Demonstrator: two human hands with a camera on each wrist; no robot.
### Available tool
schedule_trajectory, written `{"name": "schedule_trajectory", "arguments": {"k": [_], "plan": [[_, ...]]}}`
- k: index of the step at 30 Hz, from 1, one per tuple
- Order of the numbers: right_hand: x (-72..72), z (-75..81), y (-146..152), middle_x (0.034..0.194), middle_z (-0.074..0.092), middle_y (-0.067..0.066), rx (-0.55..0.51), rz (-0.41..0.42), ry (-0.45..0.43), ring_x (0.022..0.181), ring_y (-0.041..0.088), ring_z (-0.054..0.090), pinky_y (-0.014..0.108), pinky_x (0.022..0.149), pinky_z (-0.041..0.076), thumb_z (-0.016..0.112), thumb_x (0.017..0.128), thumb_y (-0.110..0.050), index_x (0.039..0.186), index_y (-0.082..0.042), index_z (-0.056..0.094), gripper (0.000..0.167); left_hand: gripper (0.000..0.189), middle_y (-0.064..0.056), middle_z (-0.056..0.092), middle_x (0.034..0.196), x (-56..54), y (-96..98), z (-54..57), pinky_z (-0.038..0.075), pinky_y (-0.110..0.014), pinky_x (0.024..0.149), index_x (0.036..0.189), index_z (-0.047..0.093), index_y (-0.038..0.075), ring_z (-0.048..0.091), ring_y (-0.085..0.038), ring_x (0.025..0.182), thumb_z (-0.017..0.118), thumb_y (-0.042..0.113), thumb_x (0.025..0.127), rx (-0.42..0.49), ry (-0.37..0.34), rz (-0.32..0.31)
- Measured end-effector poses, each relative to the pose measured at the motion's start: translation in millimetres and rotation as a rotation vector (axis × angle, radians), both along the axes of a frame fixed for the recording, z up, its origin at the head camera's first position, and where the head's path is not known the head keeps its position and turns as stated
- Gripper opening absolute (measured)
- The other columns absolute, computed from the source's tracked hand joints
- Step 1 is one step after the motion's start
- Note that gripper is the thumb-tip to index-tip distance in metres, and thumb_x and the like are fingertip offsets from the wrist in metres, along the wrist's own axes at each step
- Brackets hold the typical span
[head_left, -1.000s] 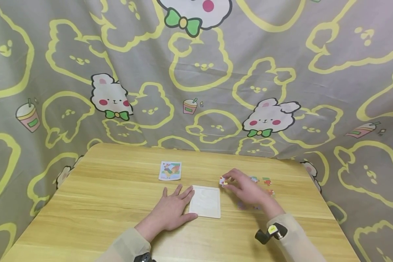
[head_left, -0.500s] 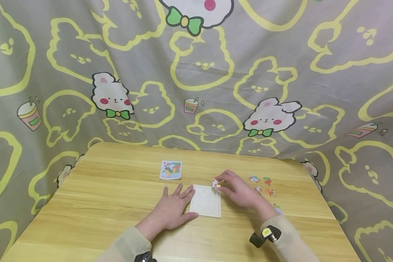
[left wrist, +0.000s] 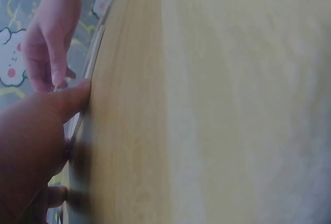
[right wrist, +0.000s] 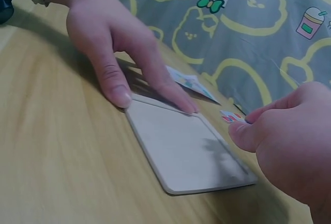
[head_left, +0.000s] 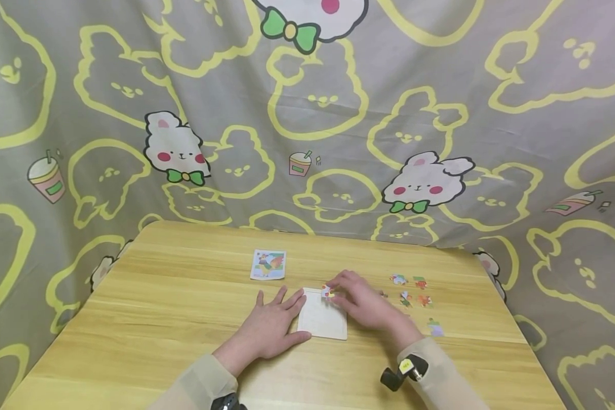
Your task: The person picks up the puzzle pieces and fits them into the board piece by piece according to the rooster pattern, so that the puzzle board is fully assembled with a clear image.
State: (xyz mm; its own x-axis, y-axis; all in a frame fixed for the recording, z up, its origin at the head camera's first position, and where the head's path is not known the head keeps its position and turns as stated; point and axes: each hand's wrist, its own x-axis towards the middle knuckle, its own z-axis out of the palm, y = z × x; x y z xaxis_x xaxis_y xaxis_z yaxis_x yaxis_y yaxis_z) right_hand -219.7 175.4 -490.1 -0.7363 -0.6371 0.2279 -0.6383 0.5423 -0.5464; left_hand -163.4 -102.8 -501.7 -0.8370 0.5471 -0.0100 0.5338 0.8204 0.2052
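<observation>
A white square puzzle tray [head_left: 322,319] with a raised rim lies on the table. My left hand [head_left: 271,323] rests with spread, straight fingers at its left side; thumb and forefinger touch the rim, as the right wrist view shows. Between thumb and fingertips my right hand [head_left: 361,300] pinches a jigsaw puzzle piece [head_left: 327,291] with red and yellow print. That piece is held over the tray's far edge and casts a shadow on the tray [right wrist: 181,151] in the right wrist view. The left wrist view catches the right hand [left wrist: 51,48] beyond the left thumb.
Several loose puzzle pieces [head_left: 424,300] lie to the right of the right hand, one of them [head_left: 434,327] nearer the front. Behind the tray is a small picture card [head_left: 269,265] showing a rooster. A patterned curtain [head_left: 225,171] hangs behind the wooden table [head_left: 184,296].
My right hand has carried the puzzle piece leftward, from right of the tray to over its far edge. More loose pieces show at the right. The left hand has stayed in place.
</observation>
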Motion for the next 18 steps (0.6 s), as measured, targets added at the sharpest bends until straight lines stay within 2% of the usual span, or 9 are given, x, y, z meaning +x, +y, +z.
{"name": "schedule_trajectory", "arguments": {"k": [10, 18], "plan": [[-2.6, -11.8, -13.6, 0.123, 0.065, -0.004, 0.044, -0.024, 0.055, 0.119, 0.018, 0.054, 0.048, 0.1, 0.041, 0.072, 0.103, -0.023, 0.134, -0.011, 0.071, 0.033, 0.086, 0.001, 0.033, 0.17, -0.6, -0.8, -1.4, 0.027, -0.082, 0.109, 0.164, 0.042, 0.013, 0.031, -0.04, 0.154, 0.043, 0.073, 0.102, 0.0, 0.0, -0.001], [-2.9, -18.2, -21.8, 0.124, 0.064, -0.002, 0.05, -0.017, 0.04, 0.121, 0.02, 0.053, 0.053, 0.102, 0.038, 0.072, 0.103, -0.022, 0.133, -0.01, 0.071, 0.032, 0.086, 0.001, 0.033, 0.17, 0.0, -0.3, -0.9, 0.027, -0.083, 0.108, 0.164, 0.042, 0.012, 0.031, -0.041, 0.154, 0.044, 0.073, 0.103, 0.002, 0.001, -0.003]]}}
